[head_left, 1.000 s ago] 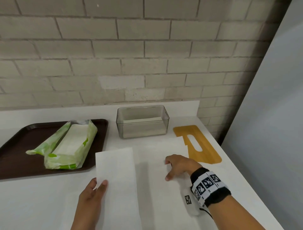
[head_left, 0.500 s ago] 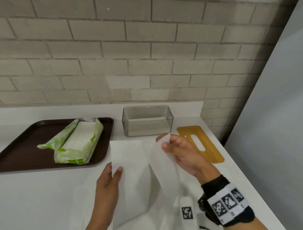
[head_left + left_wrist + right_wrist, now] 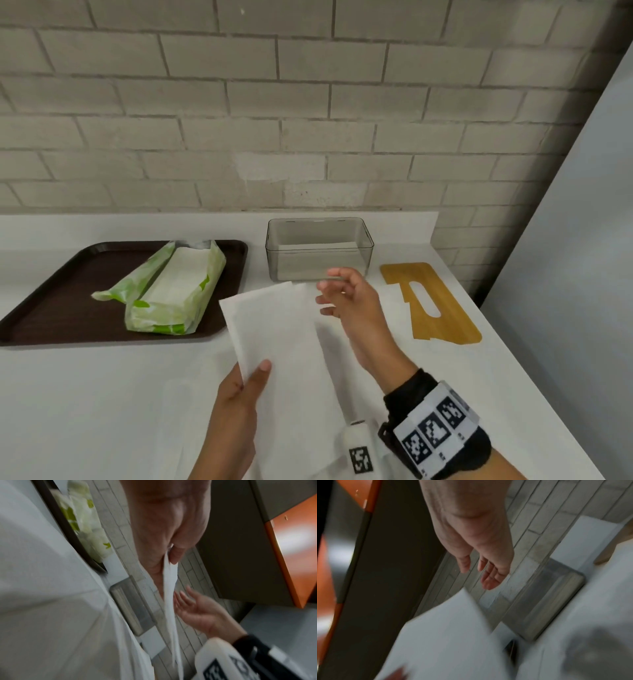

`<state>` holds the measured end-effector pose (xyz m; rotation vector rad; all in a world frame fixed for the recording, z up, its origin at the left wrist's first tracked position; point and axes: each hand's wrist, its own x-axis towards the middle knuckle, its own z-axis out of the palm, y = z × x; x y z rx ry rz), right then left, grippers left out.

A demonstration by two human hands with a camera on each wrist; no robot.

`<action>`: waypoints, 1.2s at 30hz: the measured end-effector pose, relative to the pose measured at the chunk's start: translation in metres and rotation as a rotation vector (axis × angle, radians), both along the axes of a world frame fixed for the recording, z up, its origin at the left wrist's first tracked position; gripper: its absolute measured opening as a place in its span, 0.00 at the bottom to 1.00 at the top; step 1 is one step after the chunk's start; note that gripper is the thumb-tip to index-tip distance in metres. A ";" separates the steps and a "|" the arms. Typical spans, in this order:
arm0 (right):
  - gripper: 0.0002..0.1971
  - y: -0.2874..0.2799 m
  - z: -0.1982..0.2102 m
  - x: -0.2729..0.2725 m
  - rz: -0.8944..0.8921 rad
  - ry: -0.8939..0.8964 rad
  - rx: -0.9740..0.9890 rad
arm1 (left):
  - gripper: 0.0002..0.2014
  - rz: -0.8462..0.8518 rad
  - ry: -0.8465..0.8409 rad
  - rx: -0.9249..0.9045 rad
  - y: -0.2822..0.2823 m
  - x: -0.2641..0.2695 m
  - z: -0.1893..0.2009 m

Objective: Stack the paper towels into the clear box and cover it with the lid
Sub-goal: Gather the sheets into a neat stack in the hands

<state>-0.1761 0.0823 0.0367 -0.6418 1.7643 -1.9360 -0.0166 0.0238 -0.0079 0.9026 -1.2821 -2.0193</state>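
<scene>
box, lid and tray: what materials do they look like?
Box: likely clear, grey-tinted hard plastic; the paper inside shows through its glossy walls. Lid: looks like wood or bamboo; matte yellow-brown flat board with a cut slot. Tray: probably plastic; dark brown, raised rim, dull sheen.

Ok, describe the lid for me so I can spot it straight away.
Start at the white counter under the brick wall and go to its right end. Right of the clear box lies the lid, flat on the counter. It is the only wooden, honey-coloured thing there, a thin board with an oval slot.
</scene>
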 end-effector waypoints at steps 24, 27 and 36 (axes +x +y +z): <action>0.09 -0.048 -0.054 -0.030 0.644 0.731 0.961 | 0.20 0.245 0.004 0.080 -0.038 0.067 -0.009; 0.05 -0.040 -0.021 -0.039 0.642 0.600 0.587 | 0.15 0.229 0.026 0.103 -0.041 0.064 -0.005; 0.13 -0.024 0.091 -0.019 0.663 0.669 0.093 | 0.08 0.101 0.102 0.105 -0.042 0.018 0.023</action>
